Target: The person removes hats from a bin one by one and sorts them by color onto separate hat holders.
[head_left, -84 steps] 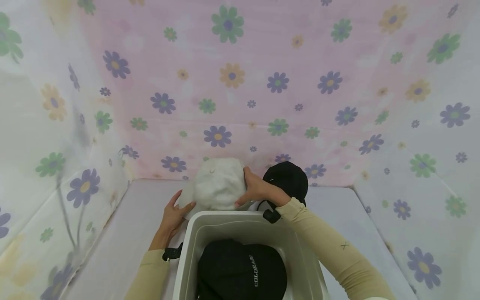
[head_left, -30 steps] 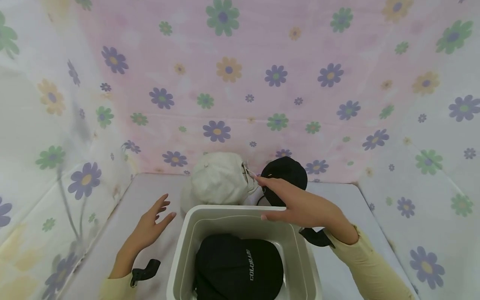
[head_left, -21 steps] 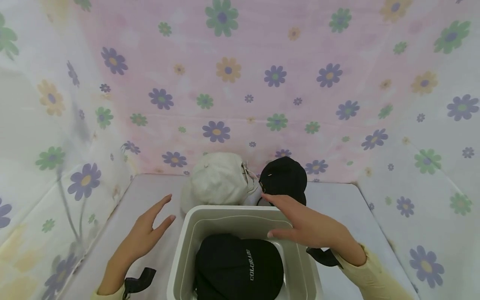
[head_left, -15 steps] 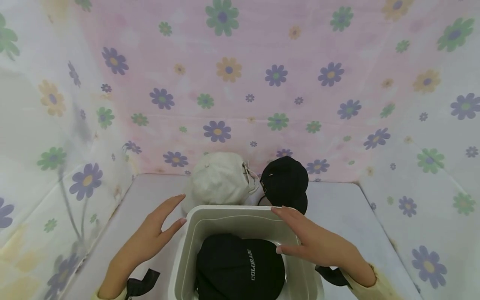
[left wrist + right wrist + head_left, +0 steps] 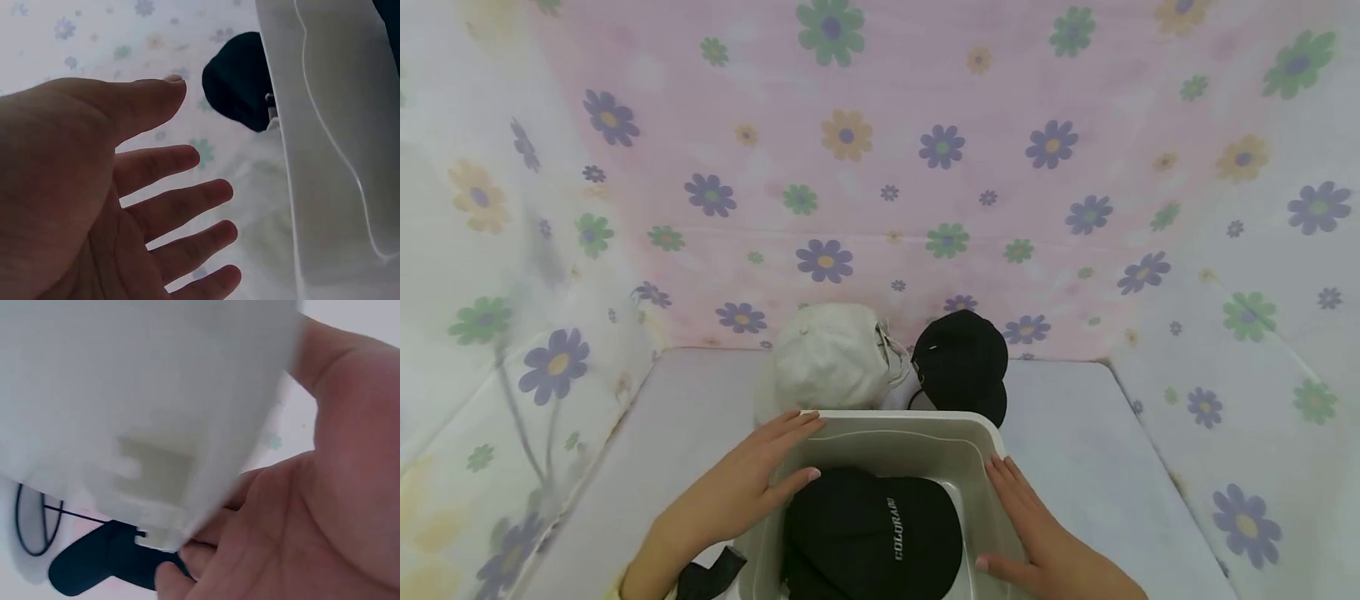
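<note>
A pale plastic bin stands at the front, holding a black cap lettered COLORADO. My left hand is at the bin's left side, with fingers extended; in the left wrist view its fingers are spread apart beside the bin wall. On the right side, my right hand lies along the rim with fingers straight and thumb toward the inside. The right wrist view has that hand close against the outer bin wall; contact is hard to tell. Neither hand grips a thing.
Behind the bin sit a white cap and another black cap. A partly hidden grey item with a black edge lies between them. Flower-printed cloth walls enclose the white table on three sides.
The right hand has let go of the white cap's back, and the left hand has left its brim. Both have come back to the bin's sides. The white cap stays behind the bin.
</note>
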